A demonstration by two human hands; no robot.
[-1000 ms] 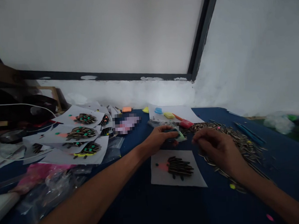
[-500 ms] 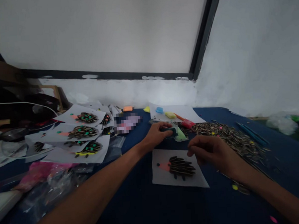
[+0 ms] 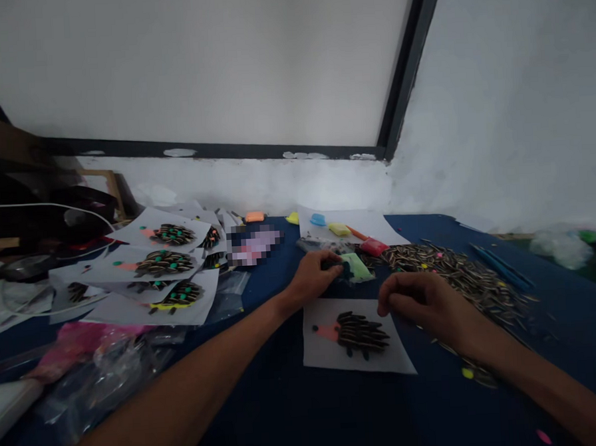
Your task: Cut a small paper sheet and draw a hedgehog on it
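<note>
My left hand [image 3: 313,277] is closed in a pinch, its fingertips at a lump of dark green clay [image 3: 347,271]. Against that lump lies a pale green clay pack [image 3: 359,266] in clear wrapping. My right hand [image 3: 419,304] hovers by the upper right corner of a white paper sheet [image 3: 319,351], thumb and forefinger curled together; anything between them is too small to make out. On this sheet is a hedgehog [image 3: 362,333] with a salmon-coloured snout, a dark nose, striped sunflower seeds as spines and dark feet.
Loose sunflower seeds [image 3: 474,284] spread on the right, beside blue tweezers [image 3: 503,265]. Red [image 3: 373,246] and blue clay packs [image 3: 318,219] lie farther back. Several hedgehog sheets [image 3: 202,308] overlap on the left, with crumpled plastic bags [image 3: 116,372] in front of them.
My left hand has drawn slightly back and down, and the dark green lump now shows beside its fingertips. My right hand has shifted a little to the right. The hedgehog sheet stays put.
</note>
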